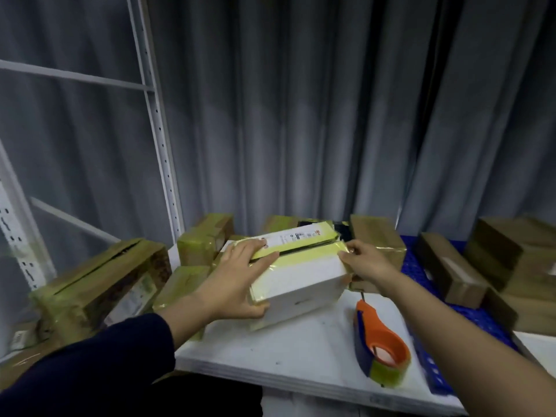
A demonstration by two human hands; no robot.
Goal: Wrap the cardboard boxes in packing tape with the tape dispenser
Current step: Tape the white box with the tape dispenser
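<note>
left hand (240,278) grips the white box (304,281) by its left end. right hand (365,260) pinches tape (313,254) at its right corner.

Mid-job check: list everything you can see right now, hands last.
white box: one, white with yellow tape, table centre, held at both ends
tape dispenser: one, orange and blue with a yellow roll, lying on the table right of the box
taped boxes: several, brown under yellowish tape, left and behind
plain boxes: at least three, brown, right side
blue mat: one, blue, under the plain boxes
table: one, white, in front
rack: one, white, left
curtain: one, grey, behind
left hand: grips the box's left end, dark sleeve
right hand: grips the box's upper right edge at the tape, bare arm
</note>
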